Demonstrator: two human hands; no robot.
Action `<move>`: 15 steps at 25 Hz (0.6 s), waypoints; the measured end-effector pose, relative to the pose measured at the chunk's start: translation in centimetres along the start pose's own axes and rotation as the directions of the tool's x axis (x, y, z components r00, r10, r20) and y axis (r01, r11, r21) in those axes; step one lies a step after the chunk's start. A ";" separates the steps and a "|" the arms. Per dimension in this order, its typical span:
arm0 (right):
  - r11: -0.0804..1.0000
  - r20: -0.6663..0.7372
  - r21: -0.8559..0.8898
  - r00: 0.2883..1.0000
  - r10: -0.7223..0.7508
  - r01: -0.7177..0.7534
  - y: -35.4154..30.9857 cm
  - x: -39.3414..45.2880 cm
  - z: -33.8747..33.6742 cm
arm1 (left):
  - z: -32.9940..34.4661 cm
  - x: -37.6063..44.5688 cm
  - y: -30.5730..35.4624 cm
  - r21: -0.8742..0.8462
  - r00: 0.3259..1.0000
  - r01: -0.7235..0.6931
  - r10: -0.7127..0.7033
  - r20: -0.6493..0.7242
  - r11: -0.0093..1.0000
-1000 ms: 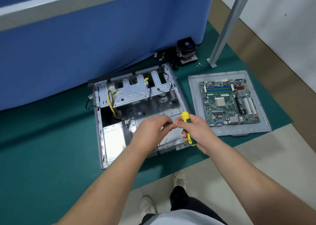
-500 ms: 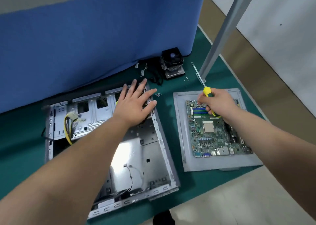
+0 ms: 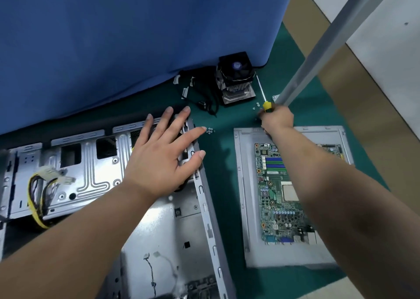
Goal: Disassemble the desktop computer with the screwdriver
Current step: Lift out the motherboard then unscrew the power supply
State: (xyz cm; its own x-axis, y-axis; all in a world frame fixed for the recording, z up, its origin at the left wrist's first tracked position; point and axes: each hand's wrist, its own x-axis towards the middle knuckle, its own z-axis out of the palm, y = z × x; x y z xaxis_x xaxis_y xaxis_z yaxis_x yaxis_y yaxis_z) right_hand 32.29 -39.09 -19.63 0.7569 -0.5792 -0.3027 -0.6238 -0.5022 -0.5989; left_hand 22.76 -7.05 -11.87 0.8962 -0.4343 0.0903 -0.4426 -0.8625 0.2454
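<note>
The open grey computer case lies on the green mat, its drive cage at the far end. My left hand rests flat with spread fingers on the case's far right corner. Beyond the side panel's far edge, my right hand grips the yellow-and-black screwdriver, whose shaft points away toward the cooler. The green motherboard lies on the grey side panel to the right of the case.
A black CPU cooler with heatsink and loose black cables sit against the blue partition. Small screws lie on the mat between case and panel, more screws near the screwdriver. A slanted metal post stands at the right.
My right hand carried the screwdriver farther away, from over the motherboard to the mat beyond the panel. My left hand stayed spread on the case corner. The view moved closer.
</note>
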 end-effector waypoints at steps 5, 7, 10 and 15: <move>0.998 -0.037 0.031 0.998 0.058 -0.057 0.5 0.2 0.3 | -0.2 0.0 0.1 0.007 1.000 -0.007 0.007 -0.008 1.000; 0.984 -0.028 0.139 0.993 0.112 -0.108 1.3 -0.2 -0.3 | -0.4 0.0 0.2 0.009 1.000 0.000 0.000 0.001 1.000; 0.943 0.108 0.272 0.980 0.168 -0.192 1.9 -0.8 -0.8 | -0.7 0.0 0.4 0.006 1.000 0.005 -0.006 0.013 1.000; 0.949 0.072 0.188 0.967 0.243 -0.252 0.4 -0.4 0.8 | -0.7 0.0 0.3 0.008 1.000 0.011 -0.011 0.019 1.000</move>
State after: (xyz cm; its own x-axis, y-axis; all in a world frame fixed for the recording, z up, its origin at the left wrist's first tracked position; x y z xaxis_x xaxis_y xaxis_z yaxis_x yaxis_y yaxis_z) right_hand 31.90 -38.55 -20.34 0.5948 -0.6363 -0.4913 -0.7462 -0.2097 -0.6319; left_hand 22.67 -7.18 -11.12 0.9004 -0.4296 0.0690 -0.4330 -0.8691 0.2389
